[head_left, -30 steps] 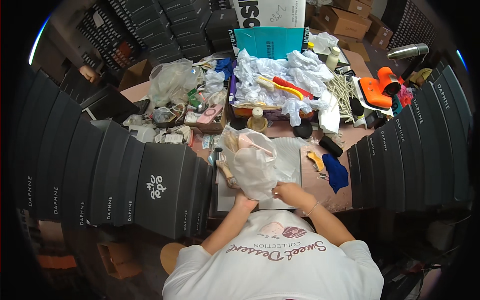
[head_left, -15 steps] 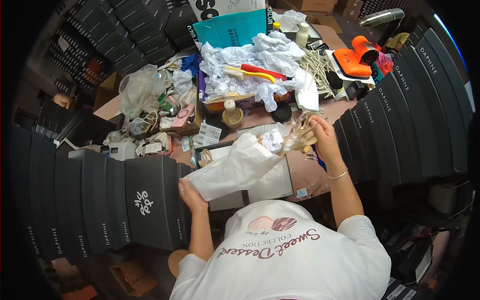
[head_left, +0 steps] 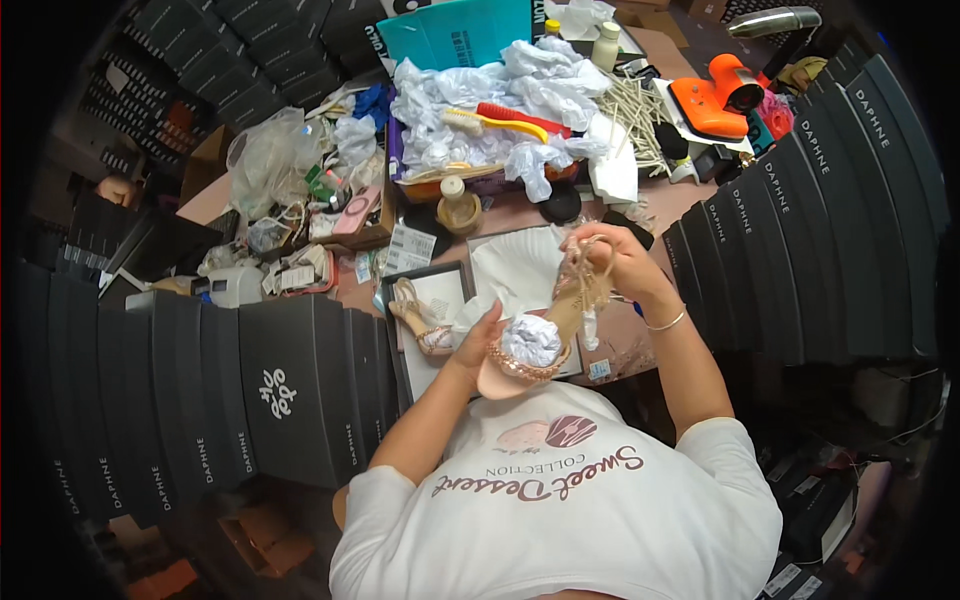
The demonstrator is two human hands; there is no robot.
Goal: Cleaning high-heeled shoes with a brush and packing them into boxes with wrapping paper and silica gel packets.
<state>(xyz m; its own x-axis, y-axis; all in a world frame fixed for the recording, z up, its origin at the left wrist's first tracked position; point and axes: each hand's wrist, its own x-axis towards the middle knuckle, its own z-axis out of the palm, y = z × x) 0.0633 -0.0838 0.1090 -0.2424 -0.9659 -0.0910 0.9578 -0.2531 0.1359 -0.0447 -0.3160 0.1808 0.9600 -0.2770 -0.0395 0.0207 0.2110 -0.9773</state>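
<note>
A high-heeled sandal with a beaded toe strap and a peach sole is tilted toe-down in front of my chest. White crumpled tissue fills its toe strap. My right hand is closed around the heel end and the thin ankle straps. At the toe end my left hand grips the sandal's side, with its fingers partly hidden behind the shoe. Beyond my left hand, a matching sandal lies in an open shoe box. White wrapping paper lies beside that box.
Stacked dark shoe boxes stand at left, more dark boxes at right. Behind are a bin of crumpled tissue with brushes, a glue bottle, white sticks and an orange device.
The sandal is out of the white sleeve that partly covered it and has come closer to my chest, toe downward. My left hand has moved from the sleeve's end to the toe.
</note>
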